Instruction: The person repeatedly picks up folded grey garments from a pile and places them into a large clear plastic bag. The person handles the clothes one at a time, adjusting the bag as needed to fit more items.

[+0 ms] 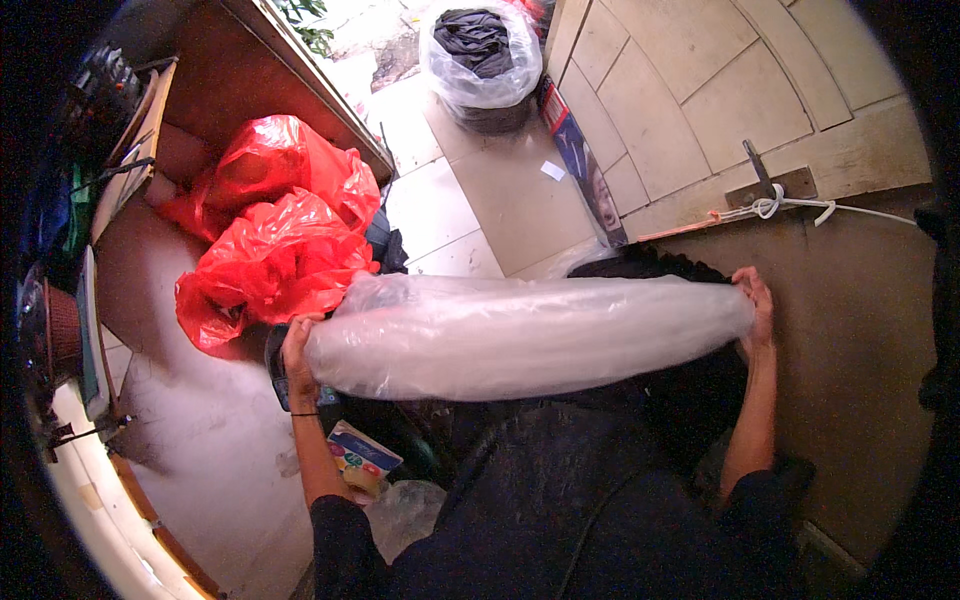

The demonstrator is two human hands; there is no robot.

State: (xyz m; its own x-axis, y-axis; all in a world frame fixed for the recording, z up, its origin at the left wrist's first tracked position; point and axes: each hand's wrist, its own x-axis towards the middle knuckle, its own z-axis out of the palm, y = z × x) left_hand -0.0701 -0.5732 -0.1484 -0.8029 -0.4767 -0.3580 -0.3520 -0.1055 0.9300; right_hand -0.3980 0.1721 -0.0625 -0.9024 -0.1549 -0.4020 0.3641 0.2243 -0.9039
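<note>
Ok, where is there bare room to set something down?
The flat beige panel looks bare, bar a white slip, between the clear-bagged black fabric and the long translucent plastic bundle; so does the pale surface left of the left forearm. Crowded: around the left hand, beside crumpled red plastic bags.

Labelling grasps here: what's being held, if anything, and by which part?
A long translucent plastic bundle, held crosswise by its two ends: left hand at the left end, right hand at the right.
</note>
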